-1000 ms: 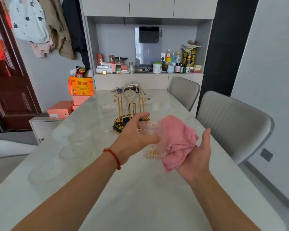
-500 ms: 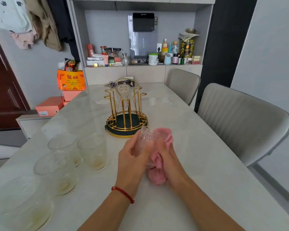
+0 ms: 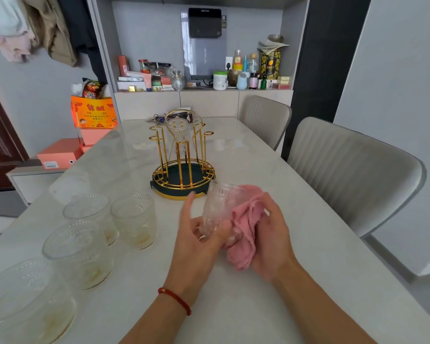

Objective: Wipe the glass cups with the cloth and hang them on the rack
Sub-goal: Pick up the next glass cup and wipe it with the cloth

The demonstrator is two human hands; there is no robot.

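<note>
One glass cup [image 3: 220, 209] lowered since a second ago, gripped by left hand [image 3: 199, 240], pink cloth [image 3: 246, 229] clutched beside it in right hand [image 3: 271, 234], wiping apparently underway.

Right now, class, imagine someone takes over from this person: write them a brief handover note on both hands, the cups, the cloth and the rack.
Left hand grips a ribbed clear glass cup, tilted above the pale marble table.
Right hand presses the pink cloth against it.
Done: one glass cup hangs upside down on the gold wire rack.
Left: finish wiping and hang this cup; then the four glass cups standing on the left.
</note>
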